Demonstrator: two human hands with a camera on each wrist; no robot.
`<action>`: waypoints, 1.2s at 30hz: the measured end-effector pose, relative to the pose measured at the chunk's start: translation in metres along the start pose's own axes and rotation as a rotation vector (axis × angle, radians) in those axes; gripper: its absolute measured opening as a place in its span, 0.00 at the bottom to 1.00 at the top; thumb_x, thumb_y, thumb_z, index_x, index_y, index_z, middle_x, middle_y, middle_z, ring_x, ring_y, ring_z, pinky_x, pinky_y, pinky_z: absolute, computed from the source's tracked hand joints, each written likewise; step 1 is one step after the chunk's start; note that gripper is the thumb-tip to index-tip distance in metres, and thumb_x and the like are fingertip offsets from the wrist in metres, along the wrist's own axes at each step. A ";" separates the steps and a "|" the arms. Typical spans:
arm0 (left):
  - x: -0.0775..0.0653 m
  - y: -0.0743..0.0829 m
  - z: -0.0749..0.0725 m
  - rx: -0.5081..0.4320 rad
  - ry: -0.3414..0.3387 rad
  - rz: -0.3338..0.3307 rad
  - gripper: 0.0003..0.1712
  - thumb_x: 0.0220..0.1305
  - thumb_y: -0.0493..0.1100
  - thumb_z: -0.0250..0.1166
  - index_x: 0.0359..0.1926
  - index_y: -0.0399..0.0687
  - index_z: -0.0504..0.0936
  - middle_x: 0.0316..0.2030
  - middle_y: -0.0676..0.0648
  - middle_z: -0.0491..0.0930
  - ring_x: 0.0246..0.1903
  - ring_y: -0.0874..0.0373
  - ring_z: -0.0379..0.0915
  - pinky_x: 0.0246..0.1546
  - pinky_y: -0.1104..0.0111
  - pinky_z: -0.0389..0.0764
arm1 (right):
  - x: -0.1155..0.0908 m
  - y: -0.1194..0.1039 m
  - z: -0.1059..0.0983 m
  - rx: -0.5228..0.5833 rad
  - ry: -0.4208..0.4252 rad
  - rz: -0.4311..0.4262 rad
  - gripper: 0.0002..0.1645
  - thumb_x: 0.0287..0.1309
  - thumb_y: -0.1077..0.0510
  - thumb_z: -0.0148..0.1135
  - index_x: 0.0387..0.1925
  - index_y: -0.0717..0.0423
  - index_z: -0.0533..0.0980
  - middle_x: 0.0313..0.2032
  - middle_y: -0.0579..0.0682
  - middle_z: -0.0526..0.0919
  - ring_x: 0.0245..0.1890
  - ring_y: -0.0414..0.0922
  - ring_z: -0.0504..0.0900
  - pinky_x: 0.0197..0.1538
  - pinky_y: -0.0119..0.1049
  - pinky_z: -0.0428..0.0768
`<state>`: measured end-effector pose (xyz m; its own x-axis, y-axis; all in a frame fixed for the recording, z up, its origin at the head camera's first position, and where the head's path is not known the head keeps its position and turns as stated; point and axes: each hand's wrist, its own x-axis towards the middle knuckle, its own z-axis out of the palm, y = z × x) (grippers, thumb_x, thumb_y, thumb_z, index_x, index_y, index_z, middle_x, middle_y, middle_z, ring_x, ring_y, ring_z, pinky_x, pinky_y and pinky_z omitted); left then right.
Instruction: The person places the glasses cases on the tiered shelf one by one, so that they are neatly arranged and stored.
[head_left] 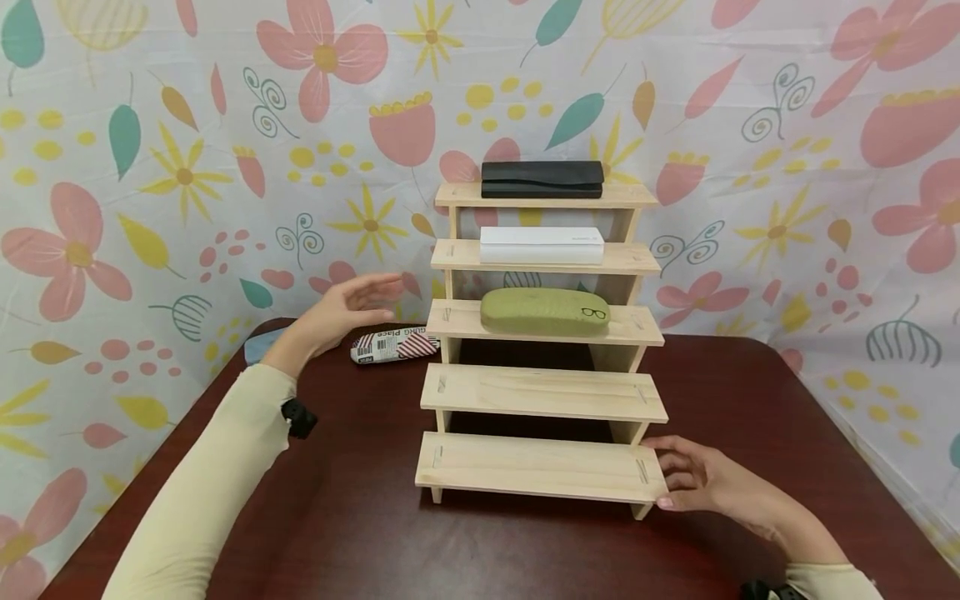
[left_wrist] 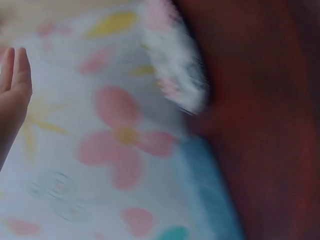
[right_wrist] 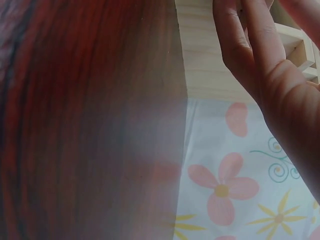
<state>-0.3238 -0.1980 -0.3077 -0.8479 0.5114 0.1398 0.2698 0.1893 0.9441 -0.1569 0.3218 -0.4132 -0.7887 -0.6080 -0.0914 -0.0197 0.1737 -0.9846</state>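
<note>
A five-step wooden display rack stands on the dark table. My right hand grips the right end of its lowest step, with the thumb at the front corner and the fingers along the side. In the right wrist view, the fingers lie against pale wood. My left hand is raised left of the rack, holding nothing, its fingers extended. Beyond that hand lies a striped, printed case, blurred in the left wrist view. On the upper steps rest a black case, a white box and a green glasses case.
A light blue item lies at the table's back left edge, partly behind the left forearm. Behind the reddish-brown table hangs a flower-patterned cloth.
</note>
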 end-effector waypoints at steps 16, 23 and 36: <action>-0.013 -0.106 -0.038 0.222 0.165 -0.311 0.39 0.67 0.38 0.61 0.74 0.40 0.54 0.70 0.34 0.55 0.67 0.35 0.51 0.63 0.43 0.59 | 0.000 0.001 -0.001 -0.006 0.007 -0.001 0.39 0.57 0.71 0.62 0.65 0.72 0.53 0.49 0.62 0.76 0.44 0.50 0.81 0.44 0.42 0.81; -0.005 -0.120 -0.033 0.235 0.123 -0.425 0.42 0.65 0.37 0.62 0.74 0.38 0.51 0.71 0.30 0.48 0.69 0.34 0.46 0.63 0.45 0.60 | 0.000 0.001 -0.001 0.013 0.000 0.002 0.39 0.57 0.72 0.61 0.66 0.72 0.53 0.50 0.61 0.75 0.45 0.50 0.82 0.44 0.41 0.81; 0.006 -0.123 -0.021 0.326 0.181 -0.456 0.44 0.58 0.32 0.67 0.72 0.36 0.56 0.68 0.28 0.55 0.65 0.36 0.54 0.62 0.47 0.62 | 0.000 0.001 -0.001 0.012 -0.001 0.004 0.39 0.57 0.72 0.61 0.65 0.72 0.53 0.50 0.62 0.75 0.44 0.50 0.81 0.44 0.41 0.81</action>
<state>-0.3713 -0.2359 -0.4168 -0.9679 0.1719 -0.1832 -0.0384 0.6194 0.7842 -0.1572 0.3230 -0.4142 -0.7880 -0.6082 -0.0954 -0.0090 0.1664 -0.9860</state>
